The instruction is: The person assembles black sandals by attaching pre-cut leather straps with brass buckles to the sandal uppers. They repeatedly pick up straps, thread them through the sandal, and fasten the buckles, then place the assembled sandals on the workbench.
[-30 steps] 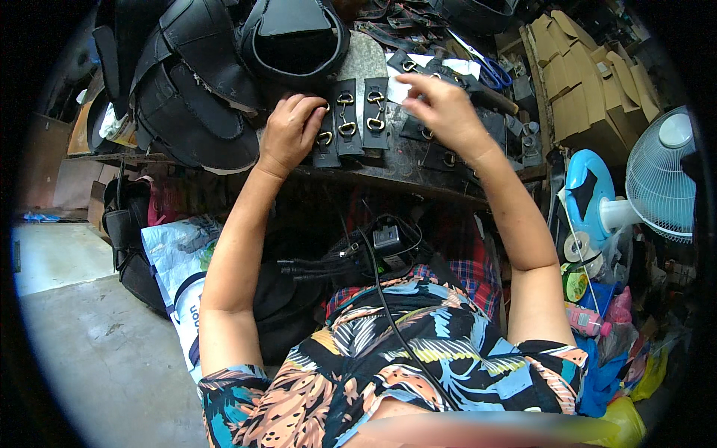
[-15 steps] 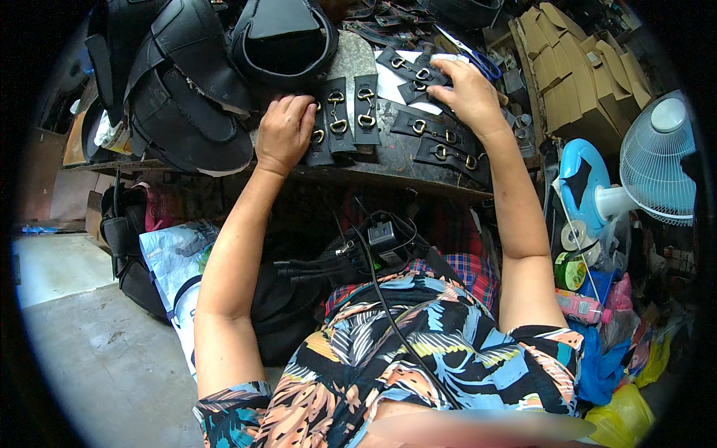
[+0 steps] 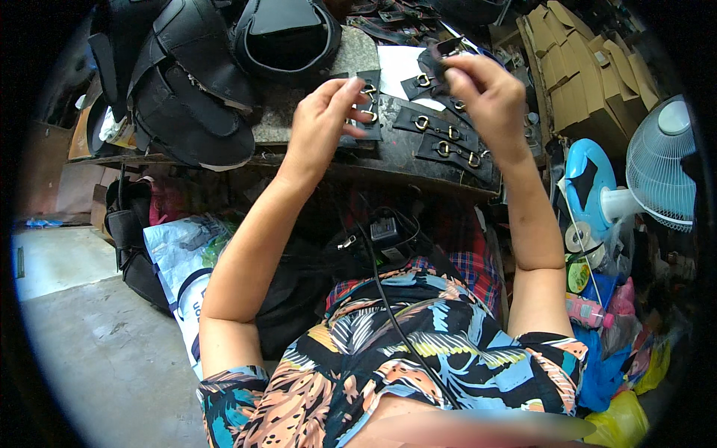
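Note:
My right hand [image 3: 493, 104] is raised over the far right of the bench, pinching a dark leather strap [image 3: 442, 60] that is partly blurred. My left hand [image 3: 321, 123] hovers at the bench's near middle, fingers apart and nothing visible in them. It covers part of a black strap with a gold buckle bit [image 3: 370, 81]; whatever other straps lie behind the hand are hidden. Right of it, two black straps with gold bits [image 3: 433, 125] lie side by side. Another such strap [image 3: 415, 86] rests on a white sheet [image 3: 396, 63] below the held one.
Black shoe uppers [image 3: 190, 123] are heaped on the bench's left, beside a black bag-like piece [image 3: 287, 45]. Folded cardboard boxes [image 3: 590, 71] stand at far right, above a white and blue fan [image 3: 661, 164]. A black cable [image 3: 388, 306] runs down across my shirt.
My right hand has lifted a strap off the white sheet. My left hand has moved right and up from the upright straps, its fingers now spread.

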A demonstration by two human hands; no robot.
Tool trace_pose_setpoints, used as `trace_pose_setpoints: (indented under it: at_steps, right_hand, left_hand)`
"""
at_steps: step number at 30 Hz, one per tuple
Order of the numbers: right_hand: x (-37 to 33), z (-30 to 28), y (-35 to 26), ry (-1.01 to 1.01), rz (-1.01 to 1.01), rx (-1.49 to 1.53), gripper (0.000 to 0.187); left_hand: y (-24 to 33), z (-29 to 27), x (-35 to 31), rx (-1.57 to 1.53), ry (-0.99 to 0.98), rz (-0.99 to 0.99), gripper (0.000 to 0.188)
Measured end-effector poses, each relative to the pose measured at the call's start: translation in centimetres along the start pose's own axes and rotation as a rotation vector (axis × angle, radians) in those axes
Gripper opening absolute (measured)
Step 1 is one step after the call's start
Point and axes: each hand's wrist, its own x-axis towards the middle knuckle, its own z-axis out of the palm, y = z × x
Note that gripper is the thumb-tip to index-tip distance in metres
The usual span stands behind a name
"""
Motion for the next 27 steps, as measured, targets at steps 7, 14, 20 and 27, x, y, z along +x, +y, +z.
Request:
trace_pose_setpoints:
  at_steps: [7,14,20,27]
  right_hand:
    - [-2.5,0.5,-3.1,-0.586,-0.191,0.210,0.033]
    - [2.8,-2.3,13.4,-0.310,0.410,-0.646,0.036]
    - [3.0,-2.4,19.2,-0.587,0.633,-0.880,0.045]
    - [4.0,-5.7,21.9,-0.577,0.855,-0.535,0.037]
  left_hand:
    - [0.8,1.5,-0.2,-0.387,-0.113,-0.222,0.039]
    - [1.2,0.4,-1.6,-0.337,-0.186,-0.274,0.042]
    - [1.7,0.2,-2.0,-0.304,-0.146,-0.248,0.018]
    - [1.3,-0.8,-2.5,-0.420,-0.123,-0.285,0.015]
